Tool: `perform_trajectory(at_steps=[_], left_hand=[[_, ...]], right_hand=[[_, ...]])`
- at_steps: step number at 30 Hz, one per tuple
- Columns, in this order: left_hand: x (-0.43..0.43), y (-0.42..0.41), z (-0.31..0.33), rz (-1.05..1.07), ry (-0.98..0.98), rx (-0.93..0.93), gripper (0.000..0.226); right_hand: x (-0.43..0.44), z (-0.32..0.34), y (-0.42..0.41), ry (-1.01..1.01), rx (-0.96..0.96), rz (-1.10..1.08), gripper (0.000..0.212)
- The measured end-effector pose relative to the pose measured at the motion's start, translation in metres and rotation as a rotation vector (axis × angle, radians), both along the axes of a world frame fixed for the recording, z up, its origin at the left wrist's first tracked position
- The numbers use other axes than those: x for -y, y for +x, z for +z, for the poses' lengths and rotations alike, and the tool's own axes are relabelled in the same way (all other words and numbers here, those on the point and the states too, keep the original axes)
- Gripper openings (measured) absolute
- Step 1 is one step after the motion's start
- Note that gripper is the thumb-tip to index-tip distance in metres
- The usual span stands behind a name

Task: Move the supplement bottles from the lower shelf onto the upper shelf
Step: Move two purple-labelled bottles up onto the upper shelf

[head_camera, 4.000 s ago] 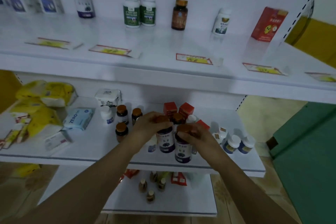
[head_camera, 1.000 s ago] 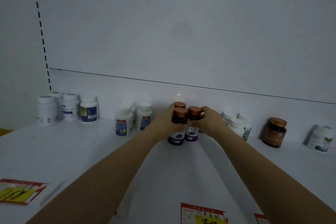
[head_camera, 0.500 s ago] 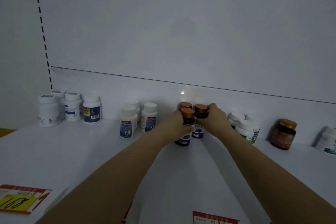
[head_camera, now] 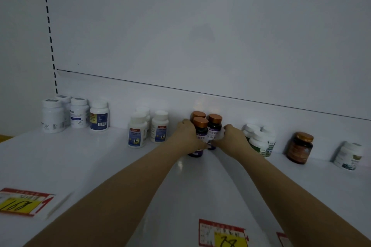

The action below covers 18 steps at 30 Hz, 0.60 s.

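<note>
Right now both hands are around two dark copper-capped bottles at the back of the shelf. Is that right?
Not quite. The head view shows three dark copper-capped bottles between the left hand and the right hand, not two. They do stand at the back of the shelf.

Landmark: three dark bottles (head_camera: pixel 201 134) clustered upright on the upper shelf (head_camera: pixel 100 166), at its back wall. Left hand (head_camera: pixel 187 136) touches the cluster's left side, right hand (head_camera: pixel 232 139) its right. Left of the cluster stand white bottles (head_camera: pixel 148 129); right, more white bottles (head_camera: pixel 260 142), then a jar (head_camera: pixel 299 147). Before the cluster, a price tag (head_camera: pixel 221 233) at the shelf's front edge.
</note>
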<state>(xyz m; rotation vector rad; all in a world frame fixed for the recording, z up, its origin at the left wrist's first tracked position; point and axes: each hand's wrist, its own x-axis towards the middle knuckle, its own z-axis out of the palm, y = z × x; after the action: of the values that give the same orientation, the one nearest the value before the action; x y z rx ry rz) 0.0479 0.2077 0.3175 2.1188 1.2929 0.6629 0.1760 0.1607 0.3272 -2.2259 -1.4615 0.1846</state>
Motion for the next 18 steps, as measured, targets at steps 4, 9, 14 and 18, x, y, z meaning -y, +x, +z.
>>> perform_trajectory(at_steps=[4,9,14,18], left_hand=[[0.025,-0.016,0.011,-0.044,0.117,-0.273,0.052],[0.076,-0.042,0.027,-0.156,0.228,-0.419,0.051],[0.144,-0.065,0.036,-0.257,0.32,-0.428,0.055],[0.21,-0.071,0.031,-0.441,0.345,-0.314,0.053]], right_hand=[[0.036,0.011,-0.008,-0.131,0.156,0.081,0.049],[0.091,0.028,-0.02,-0.251,0.246,0.119,0.058],[0.173,0.034,-0.044,-0.246,0.298,0.081,0.055],[0.246,0.036,-0.057,-0.292,0.343,-0.024,0.044]])
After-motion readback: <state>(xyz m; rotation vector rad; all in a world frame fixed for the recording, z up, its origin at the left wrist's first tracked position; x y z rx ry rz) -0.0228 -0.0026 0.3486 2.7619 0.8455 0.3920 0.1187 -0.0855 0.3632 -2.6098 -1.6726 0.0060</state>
